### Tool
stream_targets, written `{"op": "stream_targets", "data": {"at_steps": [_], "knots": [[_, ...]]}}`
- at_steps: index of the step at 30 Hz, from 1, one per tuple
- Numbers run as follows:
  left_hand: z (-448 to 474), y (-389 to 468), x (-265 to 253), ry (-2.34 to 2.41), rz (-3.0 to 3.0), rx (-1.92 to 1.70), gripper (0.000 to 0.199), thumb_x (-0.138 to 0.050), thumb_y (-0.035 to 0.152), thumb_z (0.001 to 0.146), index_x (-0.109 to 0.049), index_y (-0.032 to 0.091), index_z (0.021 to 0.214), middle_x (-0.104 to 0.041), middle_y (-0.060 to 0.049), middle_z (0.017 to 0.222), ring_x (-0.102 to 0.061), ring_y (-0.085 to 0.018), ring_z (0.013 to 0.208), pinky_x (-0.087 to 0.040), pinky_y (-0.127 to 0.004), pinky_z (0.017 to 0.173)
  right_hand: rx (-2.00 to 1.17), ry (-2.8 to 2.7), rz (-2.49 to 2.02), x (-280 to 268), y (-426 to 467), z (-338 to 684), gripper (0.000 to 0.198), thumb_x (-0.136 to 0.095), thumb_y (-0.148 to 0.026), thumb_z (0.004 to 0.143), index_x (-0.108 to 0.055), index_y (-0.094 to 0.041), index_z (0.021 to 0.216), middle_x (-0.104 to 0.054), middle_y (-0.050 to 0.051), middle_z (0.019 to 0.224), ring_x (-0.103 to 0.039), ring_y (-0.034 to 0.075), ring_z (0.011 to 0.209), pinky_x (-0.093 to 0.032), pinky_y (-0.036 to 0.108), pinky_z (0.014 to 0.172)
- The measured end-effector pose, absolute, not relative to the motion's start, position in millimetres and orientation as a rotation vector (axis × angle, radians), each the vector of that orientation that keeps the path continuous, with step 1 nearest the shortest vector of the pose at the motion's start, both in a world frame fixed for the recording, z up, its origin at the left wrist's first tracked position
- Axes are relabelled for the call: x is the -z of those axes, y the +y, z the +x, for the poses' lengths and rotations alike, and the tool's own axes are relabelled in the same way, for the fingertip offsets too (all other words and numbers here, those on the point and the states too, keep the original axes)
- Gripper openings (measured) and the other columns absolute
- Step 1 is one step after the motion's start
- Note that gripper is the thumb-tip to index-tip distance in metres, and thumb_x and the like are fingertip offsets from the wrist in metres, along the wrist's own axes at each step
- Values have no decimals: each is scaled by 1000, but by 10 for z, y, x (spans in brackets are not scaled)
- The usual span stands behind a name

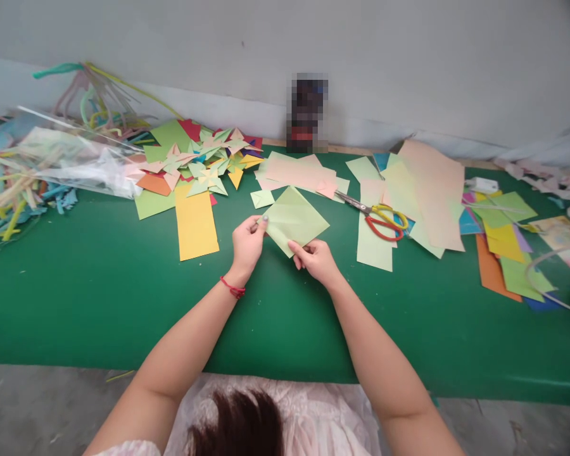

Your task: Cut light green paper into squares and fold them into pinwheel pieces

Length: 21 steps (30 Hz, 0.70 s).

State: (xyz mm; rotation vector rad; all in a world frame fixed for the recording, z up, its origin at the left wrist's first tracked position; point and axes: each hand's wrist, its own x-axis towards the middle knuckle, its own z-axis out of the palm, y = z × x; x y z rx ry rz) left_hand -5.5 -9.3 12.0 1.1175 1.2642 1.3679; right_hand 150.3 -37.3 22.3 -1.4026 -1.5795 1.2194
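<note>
Head view shows us a green sheet (298, 218) held over the tabletop (285, 323), its corners turned like a diamond. Our left hand (247, 246) has its grip closed on the left corner; our right hand (320, 261) pinches near the bottom corner, thumb on top. Holding two neighbouring corners probably keeps the thin paper steady and leaves its face open to our eyes. Just beyond it lies a small green square (263, 199). The scissors (367, 208) rest to the right, partly over loose paper, within easy reach (perhaps why they sit there). Paper stars (209, 176) are heaped at the back left, apparently kept off our working space, with a yellow sheet (197, 227) in front. For containers, we see only a clear plastic bag (88, 172) beside the fuzzy sticks (16, 190); we cannot tell what, if anything, is inside.
</note>
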Motion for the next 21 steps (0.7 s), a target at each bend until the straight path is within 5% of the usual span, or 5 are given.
{"op": "stream_targets", "data": {"at_steps": [21], "knots": [[25,-164,-158,1196,1110,-1409,31,-51,41,84,-65,14,77,-63,-2,69,-59,-13,64,-49,-25,63,-1524,-1246,-1167,-149,-361,1327,37,-61,-48,73,-64,-13,62,-62,3,54,-54,12,46,-48,26,51]]}}
